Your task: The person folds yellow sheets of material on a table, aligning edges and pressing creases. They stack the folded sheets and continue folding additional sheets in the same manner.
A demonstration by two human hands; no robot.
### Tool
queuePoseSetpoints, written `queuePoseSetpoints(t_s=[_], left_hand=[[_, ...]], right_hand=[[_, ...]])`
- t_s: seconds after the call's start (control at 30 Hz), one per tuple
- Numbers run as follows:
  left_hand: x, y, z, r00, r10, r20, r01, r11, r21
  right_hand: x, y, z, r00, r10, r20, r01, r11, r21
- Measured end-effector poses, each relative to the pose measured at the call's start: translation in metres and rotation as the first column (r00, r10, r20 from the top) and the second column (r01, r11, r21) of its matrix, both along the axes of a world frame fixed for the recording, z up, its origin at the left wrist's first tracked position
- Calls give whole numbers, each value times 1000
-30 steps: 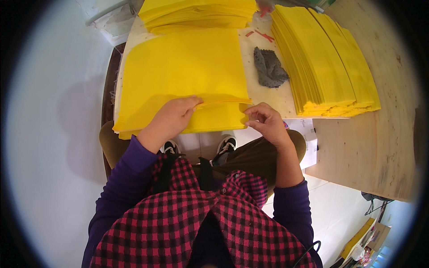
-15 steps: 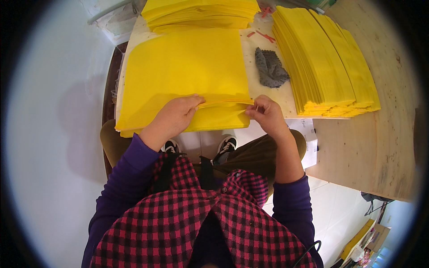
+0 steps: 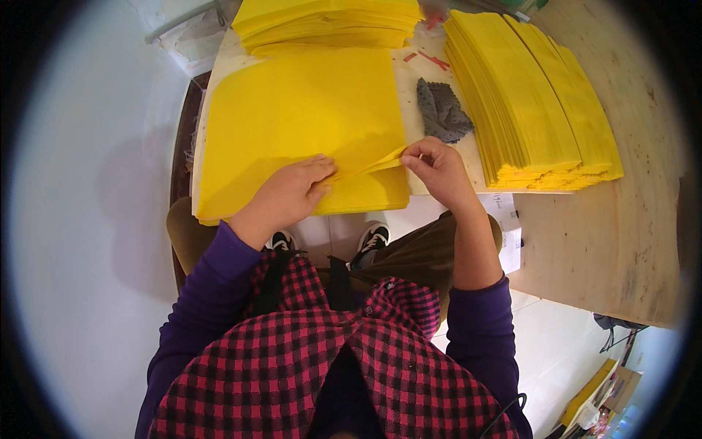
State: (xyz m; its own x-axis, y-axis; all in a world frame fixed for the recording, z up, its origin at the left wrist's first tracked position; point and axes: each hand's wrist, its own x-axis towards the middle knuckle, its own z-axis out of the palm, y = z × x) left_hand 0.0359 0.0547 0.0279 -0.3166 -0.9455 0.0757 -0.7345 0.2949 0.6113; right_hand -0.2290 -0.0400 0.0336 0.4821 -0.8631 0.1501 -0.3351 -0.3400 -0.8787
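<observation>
A stack of square yellow fabric sheets point(image 3: 300, 102) lies in front of me at the table's near edge. My right hand point(image 3: 439, 170) pinches the near right corner of the top fabric sheet point(image 3: 376, 162) between thumb and fingers, raised a little off the layer below. That sheet's near edge is lifted and folded back at a slant towards my left hand. My left hand point(image 3: 289, 192) rests on the near edge with its fingers stretched out and nothing gripped in them, holding the fabric down. Under the lifted corner, the lower yellow layer shows.
Behind the sheets stands a thick pile of yellow fabric point(image 3: 329, 25). Folded yellow fabric bundles point(image 3: 526, 102) lie at the right. Between them sit a crumpled grey cloth point(image 3: 442, 111) and red scraps point(image 3: 436, 61). A wooden board point(image 3: 585, 241) extends at the right.
My right hand has moved up and slightly away, raising the sheet's corner. The fingers of my left hand have flattened onto the fabric.
</observation>
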Motion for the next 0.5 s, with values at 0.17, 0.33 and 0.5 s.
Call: queuePoseSetpoints(t_s=[0.17, 0.33, 0.5], left_hand=[[1, -3, -2, 994, 48, -99, -43, 998, 51], [0, -3, 2, 988, 77, -135, -66, 994, 85], [1, -3, 1, 989, 59, -132, -51, 997, 57]], right_hand=[[-11, 10, -11, 984, -167, 68, 156, 977, 143], [-26, 25, -19, 997, 9, -83, 3, 990, 140], [-19, 28, -33, 999, -14, -42, 20, 987, 157]])
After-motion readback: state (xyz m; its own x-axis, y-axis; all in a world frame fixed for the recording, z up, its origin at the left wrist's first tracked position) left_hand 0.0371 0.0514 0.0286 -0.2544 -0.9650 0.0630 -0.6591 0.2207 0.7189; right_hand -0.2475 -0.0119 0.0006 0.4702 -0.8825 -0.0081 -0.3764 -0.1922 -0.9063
